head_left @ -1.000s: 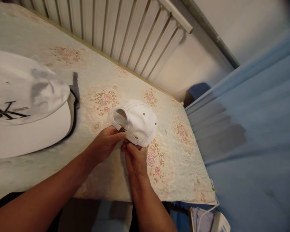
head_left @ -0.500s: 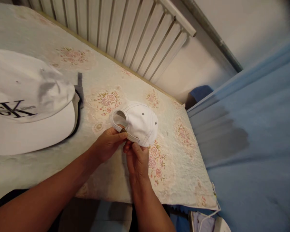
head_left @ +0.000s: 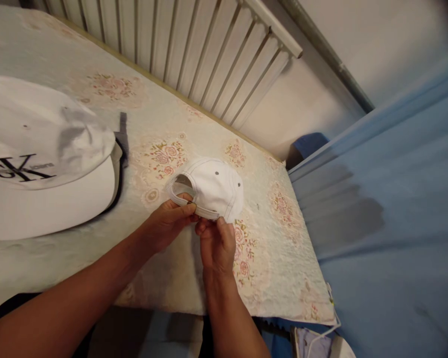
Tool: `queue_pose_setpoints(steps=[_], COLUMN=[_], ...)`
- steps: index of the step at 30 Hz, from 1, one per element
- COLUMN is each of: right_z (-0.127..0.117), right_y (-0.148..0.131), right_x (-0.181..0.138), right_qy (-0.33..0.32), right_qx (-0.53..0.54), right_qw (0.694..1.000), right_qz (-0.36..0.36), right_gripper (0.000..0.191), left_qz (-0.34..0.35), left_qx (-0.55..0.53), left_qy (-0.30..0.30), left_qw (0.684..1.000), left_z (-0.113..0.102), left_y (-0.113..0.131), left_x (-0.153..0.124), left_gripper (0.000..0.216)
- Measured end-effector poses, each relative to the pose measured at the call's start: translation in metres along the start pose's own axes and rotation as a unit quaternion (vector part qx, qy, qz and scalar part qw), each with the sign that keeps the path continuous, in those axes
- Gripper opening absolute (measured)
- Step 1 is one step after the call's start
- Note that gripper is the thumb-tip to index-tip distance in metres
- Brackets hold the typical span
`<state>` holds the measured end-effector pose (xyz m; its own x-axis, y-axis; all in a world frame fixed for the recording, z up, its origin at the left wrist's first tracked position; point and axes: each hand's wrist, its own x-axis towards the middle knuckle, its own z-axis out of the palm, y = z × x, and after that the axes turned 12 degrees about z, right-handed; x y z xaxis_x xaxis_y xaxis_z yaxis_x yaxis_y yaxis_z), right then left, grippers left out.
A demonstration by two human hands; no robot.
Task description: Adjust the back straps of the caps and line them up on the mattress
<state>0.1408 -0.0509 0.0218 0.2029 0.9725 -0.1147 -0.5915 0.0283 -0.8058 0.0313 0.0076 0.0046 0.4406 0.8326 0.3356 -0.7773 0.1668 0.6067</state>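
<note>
A small white cap (head_left: 214, 186) with dark stitching lies on the floral cloth of the table (head_left: 164, 119), its back opening turned toward me. My left hand (head_left: 168, 223) pinches the back strap at the opening's near edge. Just right of it, my right hand (head_left: 215, 241) is closed on the cap's lower rim, fingertips pressed against the strap. Both hands touch the cap and nearly meet each other.
A large white cap (head_left: 41, 164) with black lettering lies at the left over a dark item. A white slatted rail (head_left: 194, 44) runs behind the table. Blue fabric (head_left: 388, 223) fills the right side. A white object with a cord (head_left: 321, 340) sits below the table's right corner.
The small cap has tipped slightly so its back opening looks narrower. My right hand has shifted a little right along the rim. My left hand stays on the strap.
</note>
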Motion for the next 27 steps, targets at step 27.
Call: queue_pose_setpoints(steps=[27], right_z=[-0.003], right_y=[-0.048], right_x=[-0.008], right_qy=[0.076], right_qx=[-0.048], right_qw=[0.987], right_qz=[-0.137], right_gripper=[0.035], left_qz=[-0.063], left_qx=[0.016], left_qy=[-0.026], left_qw=[0.998], left_z=[0.008], left_y=[-0.014], left_x=[-0.015], left_gripper=[0.019])
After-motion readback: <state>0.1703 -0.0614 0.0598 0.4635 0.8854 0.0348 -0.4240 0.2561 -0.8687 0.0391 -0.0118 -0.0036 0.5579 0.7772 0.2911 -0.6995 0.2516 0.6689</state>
